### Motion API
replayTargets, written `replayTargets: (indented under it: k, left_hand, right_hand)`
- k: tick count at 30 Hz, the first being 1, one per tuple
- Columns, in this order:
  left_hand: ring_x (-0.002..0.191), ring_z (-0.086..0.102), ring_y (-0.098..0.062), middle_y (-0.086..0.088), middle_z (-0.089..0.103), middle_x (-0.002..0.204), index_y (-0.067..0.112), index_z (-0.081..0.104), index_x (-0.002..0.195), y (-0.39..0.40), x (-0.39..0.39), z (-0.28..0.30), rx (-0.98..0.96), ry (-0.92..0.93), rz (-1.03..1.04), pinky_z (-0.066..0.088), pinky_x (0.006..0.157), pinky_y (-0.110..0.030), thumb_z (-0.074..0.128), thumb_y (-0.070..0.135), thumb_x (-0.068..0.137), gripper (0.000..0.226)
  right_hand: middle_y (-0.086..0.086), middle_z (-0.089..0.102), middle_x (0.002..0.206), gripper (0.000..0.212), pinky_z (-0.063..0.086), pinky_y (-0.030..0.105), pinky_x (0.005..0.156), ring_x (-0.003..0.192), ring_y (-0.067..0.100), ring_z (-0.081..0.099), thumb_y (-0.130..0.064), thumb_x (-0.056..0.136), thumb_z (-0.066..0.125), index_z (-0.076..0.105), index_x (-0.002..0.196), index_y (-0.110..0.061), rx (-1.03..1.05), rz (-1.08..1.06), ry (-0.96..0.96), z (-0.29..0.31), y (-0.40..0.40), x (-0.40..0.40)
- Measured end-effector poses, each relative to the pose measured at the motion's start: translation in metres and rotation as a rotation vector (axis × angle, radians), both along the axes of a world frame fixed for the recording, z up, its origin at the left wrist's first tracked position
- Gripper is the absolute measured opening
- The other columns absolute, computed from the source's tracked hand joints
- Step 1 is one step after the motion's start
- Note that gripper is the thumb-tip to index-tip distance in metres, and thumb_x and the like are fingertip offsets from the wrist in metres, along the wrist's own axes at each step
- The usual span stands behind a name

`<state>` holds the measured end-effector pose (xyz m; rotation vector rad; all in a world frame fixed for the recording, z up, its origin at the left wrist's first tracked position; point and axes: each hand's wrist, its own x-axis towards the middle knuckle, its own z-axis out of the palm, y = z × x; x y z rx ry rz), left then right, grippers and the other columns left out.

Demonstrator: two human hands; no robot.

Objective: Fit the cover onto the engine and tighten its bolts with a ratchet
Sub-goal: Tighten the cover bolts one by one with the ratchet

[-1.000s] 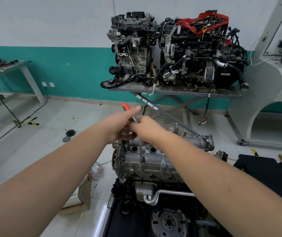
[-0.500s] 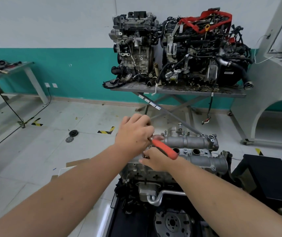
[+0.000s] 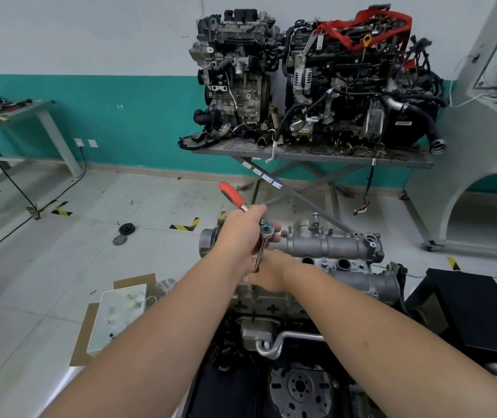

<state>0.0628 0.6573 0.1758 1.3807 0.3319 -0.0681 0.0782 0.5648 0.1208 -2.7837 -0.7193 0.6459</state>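
Observation:
The silver cover (image 3: 328, 247) lies on top of the engine (image 3: 274, 309) in front of me, with small bolts along its edges. My left hand (image 3: 241, 236) is shut on the ratchet (image 3: 264, 229), whose red handle (image 3: 232, 196) points up and to the left. A long extension runs down from the ratchet head toward the cover's near left corner. My right hand (image 3: 268, 274) is closed around the lower end of that extension, hiding the bolt beneath it.
A metal table (image 3: 310, 153) against the teal wall carries two other engines (image 3: 316, 79). A cardboard piece with a white tray (image 3: 117, 315) lies on the floor to the left. A black box (image 3: 476, 309) stands at the right. A cable crosses the left floor.
The red ratchet handle has swung from pointing right and down, over my right hand, to pointing up and left. My left hand followed it; my right hand stayed on the extension.

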Motion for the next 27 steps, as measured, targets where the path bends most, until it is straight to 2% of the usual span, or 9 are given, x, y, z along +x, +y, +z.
replayTargets:
  k: [3,8,11,14,18,22,24,26,27]
  left_hand:
    - [0.055,0.07,-0.022,-0.004,0.07,0.061,0.004,0.056,0.101,0.006,0.006,0.02,0.304,0.086,-0.162,0.056,0.074,-0.04,0.049,0.018,0.094,0.017]
    - [0.04,0.06,-0.012,-0.003,0.07,0.062,0.01,0.051,0.085,0.014,0.009,0.044,0.707,0.151,-0.358,0.04,0.056,-0.024,0.043,0.014,0.093,0.012]
    - [0.048,0.061,-0.013,-0.01,0.072,0.078,0.008,0.056,0.092,0.019,0.014,0.048,0.829,0.159,-0.382,0.043,0.051,-0.019,0.045,0.017,0.097,0.015]
    - [0.064,0.054,-0.024,-0.013,0.075,0.096,0.005,0.063,0.098,0.023,0.023,0.053,1.152,0.125,-0.478,0.042,0.062,-0.03,0.046,0.027,0.1,0.028]
    - [0.055,0.049,-0.016,-0.003,0.058,0.074,0.007,0.06,0.086,0.022,0.025,0.061,1.51,0.022,-0.599,0.036,0.049,-0.027,0.042,0.033,0.106,0.037]
    - [0.063,0.054,-0.015,0.002,0.055,0.074,0.018,0.061,0.099,0.017,0.017,0.057,1.752,-0.27,-0.662,0.042,0.053,-0.029,0.044,0.046,0.104,0.033]
    - [0.07,0.06,-0.019,0.006,0.056,0.076,0.023,0.06,0.09,0.018,0.008,0.04,1.888,-0.566,-0.586,0.043,0.06,-0.03,0.046,0.052,0.101,0.034]
    - [0.071,0.058,-0.022,0.004,0.058,0.076,0.02,0.06,0.077,0.025,-0.002,0.017,1.893,-0.914,-0.388,0.036,0.063,-0.031,0.06,0.051,0.094,0.035]
    - [0.071,0.057,-0.023,0.002,0.06,0.077,0.018,0.062,0.072,0.027,-0.008,0.008,1.811,-0.94,-0.278,0.036,0.064,-0.031,0.067,0.051,0.089,0.038]
  right_hand:
    - [0.0,0.053,0.094,0.029,0.046,0.039,0.088,0.095,0.023,0.052,-0.047,0.095,0.053,0.048,0.088,-0.019,-0.02,0.002,0.017,-0.002,0.0,0.005]
    - [-0.008,0.037,0.073,0.037,0.036,0.034,0.074,0.084,0.02,0.044,-0.045,0.094,0.05,0.034,0.067,-0.025,-0.02,-0.007,-0.003,-0.001,0.002,0.005]
    - [-0.006,0.043,0.075,0.028,0.036,0.032,0.073,0.087,0.022,0.048,-0.035,0.093,0.053,0.044,0.073,-0.017,-0.029,0.009,-0.054,0.006,0.006,0.005]
    - [0.008,0.058,0.11,0.027,0.041,0.033,0.079,0.104,0.028,0.054,-0.029,0.096,0.052,0.056,0.111,-0.007,-0.054,0.058,-0.029,0.015,0.012,0.006]
    - [0.012,0.056,0.121,0.03,0.036,0.031,0.079,0.101,0.025,0.052,-0.028,0.099,0.046,0.057,0.114,-0.004,-0.096,0.117,-0.065,0.016,0.017,0.004]
    - [0.003,0.052,0.082,0.023,0.031,0.025,0.06,0.073,0.016,0.046,-0.026,0.099,0.046,0.052,0.085,-0.008,-0.071,0.083,-0.079,0.015,0.017,0.004]
    - [-0.002,0.044,0.072,0.02,0.029,0.025,0.056,0.067,0.015,0.045,-0.026,0.099,0.046,0.053,0.089,-0.01,-0.043,0.045,-0.104,0.017,0.016,0.002]
    - [0.002,0.058,0.09,0.022,0.042,0.03,0.073,0.087,0.022,0.057,-0.029,0.1,0.044,0.059,0.104,-0.014,-0.038,0.044,-0.177,0.014,0.013,0.0]
    - [0.006,0.063,0.111,0.026,0.045,0.036,0.09,0.107,0.027,0.057,-0.029,0.101,0.045,0.061,0.117,-0.015,-0.035,0.045,-0.186,0.012,0.013,-0.001]
